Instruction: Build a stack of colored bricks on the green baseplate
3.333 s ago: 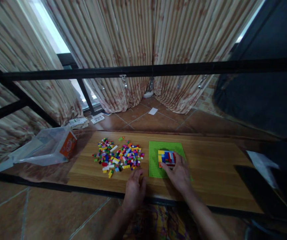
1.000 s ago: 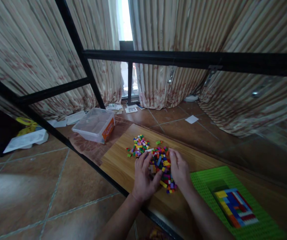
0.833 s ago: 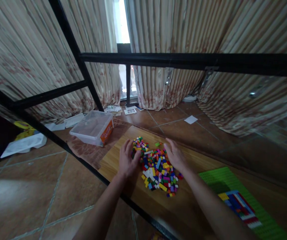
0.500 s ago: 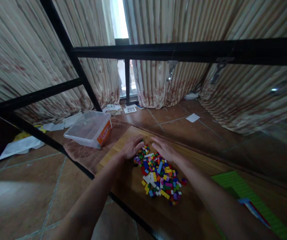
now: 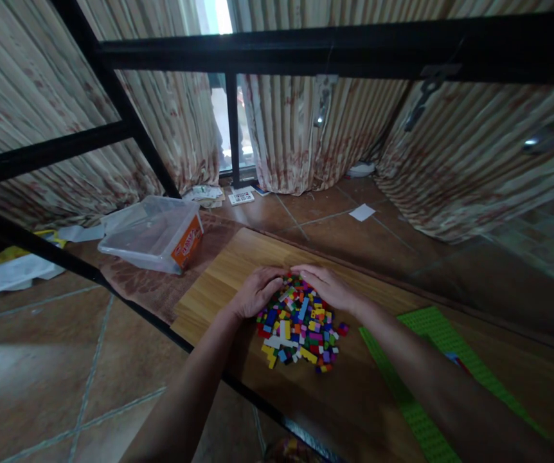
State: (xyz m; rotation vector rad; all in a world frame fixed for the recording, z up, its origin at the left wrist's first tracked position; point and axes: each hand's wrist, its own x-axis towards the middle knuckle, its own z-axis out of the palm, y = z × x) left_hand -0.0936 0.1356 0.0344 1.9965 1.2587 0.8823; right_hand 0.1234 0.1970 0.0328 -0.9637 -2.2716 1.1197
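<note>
A heap of small toy building bricks (image 5: pixel 299 331) in many colours lies on the wooden board (image 5: pixel 222 267). At the heap's far left edge, my left hand (image 5: pixel 259 292) is cupped against the bricks, fingers stretched out with nothing gripped. My right hand (image 5: pixel 328 287) lies along the far right edge, its fingers long and straight, palm side toward the heap. The fingertips of both hands almost meet behind the bricks. Under my right forearm is a green studded baseplate (image 5: pixel 426 321), partly hidden, with a few blue and red pieces on it.
A clear plastic tub (image 5: pixel 151 222) with an orange label stands on a brown mat (image 5: pixel 127 280) at left. Black metal framing (image 5: pixel 277 54) crosses in front of the curtains (image 5: pixel 286 141). A white paper (image 5: pixel 362 212) and a QR-code card (image 5: pixel 241 196) lie on the tiled floor.
My hands have drawn closer together behind the heap, and its far end is pushed in more compactly. The whole view has shifted, so more of the green baseplate shows.
</note>
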